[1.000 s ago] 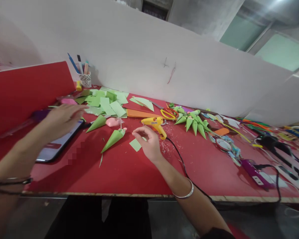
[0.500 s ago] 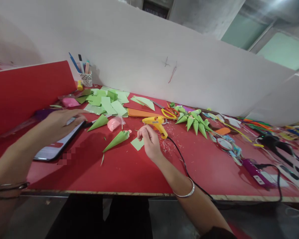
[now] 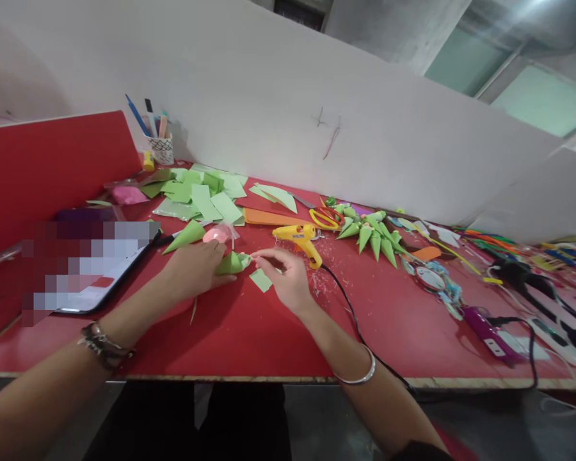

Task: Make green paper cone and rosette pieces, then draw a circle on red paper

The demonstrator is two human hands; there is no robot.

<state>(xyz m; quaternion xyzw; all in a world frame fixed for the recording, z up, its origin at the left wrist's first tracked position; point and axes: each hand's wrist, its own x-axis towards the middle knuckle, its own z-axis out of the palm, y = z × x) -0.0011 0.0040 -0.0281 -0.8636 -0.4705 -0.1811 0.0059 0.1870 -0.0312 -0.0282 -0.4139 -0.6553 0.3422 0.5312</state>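
My left hand (image 3: pixel 199 266) is closed around a green paper cone (image 3: pixel 233 263) lying on the red tabletop, covering its pointed end. At the cone's open end, the fingertips of my right hand (image 3: pixel 285 276) are pinched together; what is between them is too small to make out. A small light-green paper piece (image 3: pixel 260 280) lies just under my right fingers. Behind my left hand are a lump of pink clay in clear plastic (image 3: pixel 217 234) and another green paper cone (image 3: pixel 185 235). A yellow glue gun (image 3: pixel 297 235) rests beyond my right hand.
A phone (image 3: pixel 105 272) lies at the left. Green paper pieces (image 3: pixel 204 198), a pen cup (image 3: pixel 162 149) and yellow-handled scissors (image 3: pixel 324 219) are along the back. Right of them sits a cluster of green cones (image 3: pixel 372 232). The glue gun's black cord (image 3: pixel 348 301) runs past my right forearm.
My left hand has moved right from over the phone and closed on the green paper cone. My right fingertips have come to the cone's open end.
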